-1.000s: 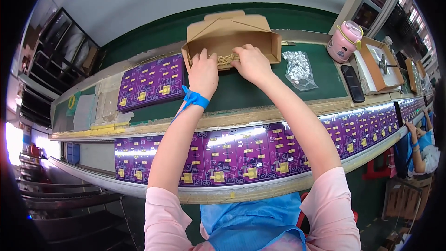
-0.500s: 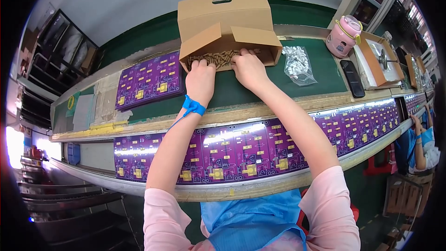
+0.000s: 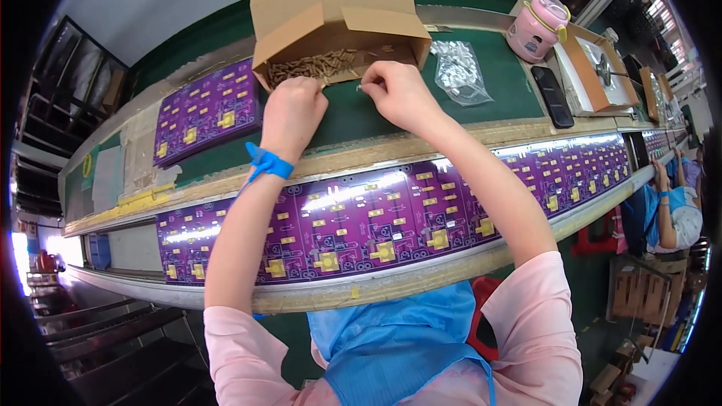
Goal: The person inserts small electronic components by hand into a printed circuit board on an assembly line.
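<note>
An open cardboard box (image 3: 331,1) lies with its flaps folded out and a heap of small tan cylindrical parts (image 3: 312,68) inside. My left hand (image 3: 292,114), with a blue strap (image 3: 268,163) on its wrist, is closed just before the box's front edge. What its fingertips hold, if anything, is too small to make out. To the right of it, my right hand (image 3: 400,94) pinches a tiny part (image 3: 360,88) between thumb and forefinger, above the green bench top.
Purple circuit boards (image 3: 207,109) are stacked left of the box. More boards (image 3: 353,225) line the rail beneath my forearms. At right are a bag of white parts (image 3: 459,71), a black phone (image 3: 553,98), a pink container (image 3: 536,30) and another box (image 3: 598,71). Another person (image 3: 669,214) sits far right.
Both hands have come out of the box toward me, closed at the fingertips. The whole view has shifted, so the box and boards appear farther left.
</note>
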Demonstrator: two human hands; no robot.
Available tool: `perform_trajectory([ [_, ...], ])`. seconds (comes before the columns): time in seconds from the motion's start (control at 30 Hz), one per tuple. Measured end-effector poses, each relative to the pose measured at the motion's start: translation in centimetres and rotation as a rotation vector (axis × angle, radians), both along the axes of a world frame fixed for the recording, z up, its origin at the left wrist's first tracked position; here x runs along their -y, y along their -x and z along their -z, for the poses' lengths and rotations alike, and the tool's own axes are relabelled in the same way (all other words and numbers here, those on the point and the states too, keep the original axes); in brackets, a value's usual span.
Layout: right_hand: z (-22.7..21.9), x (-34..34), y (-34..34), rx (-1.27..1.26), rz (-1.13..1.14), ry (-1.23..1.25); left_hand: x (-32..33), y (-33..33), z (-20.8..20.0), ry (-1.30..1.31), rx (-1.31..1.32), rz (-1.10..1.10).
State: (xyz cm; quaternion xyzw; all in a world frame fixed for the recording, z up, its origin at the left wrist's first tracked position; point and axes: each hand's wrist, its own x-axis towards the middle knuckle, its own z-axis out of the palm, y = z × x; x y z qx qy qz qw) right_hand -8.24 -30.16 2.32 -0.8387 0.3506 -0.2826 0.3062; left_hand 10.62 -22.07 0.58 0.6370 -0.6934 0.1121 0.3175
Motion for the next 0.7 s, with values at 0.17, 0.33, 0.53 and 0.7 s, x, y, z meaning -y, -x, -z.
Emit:
perform_trajectory([
  [0.17, -0.8, -4.6, 6.7, 0.110, -0.076, -0.084, -3.3, 1.3, -1.6, -0.204, -0.199, 0.042],
  [0.33, -1.2, -9.6, 9.7, -0.103, -0.109, -0.524, -7.0, 3.6, -2.2, -0.312, -0.157, 0.231],
  [0.53, 2.2, -11.5, 10.1, -0.058, -0.205, -0.106, -10.4, 4.8, -2.2, -0.476, -0.242, 0.308],
  [0.7, 1.7, -12.1, 9.7, -0.131, -0.162, -0.094, -11.4, 5.7, -1.7, -0.518, -0.462, 0.315],
])
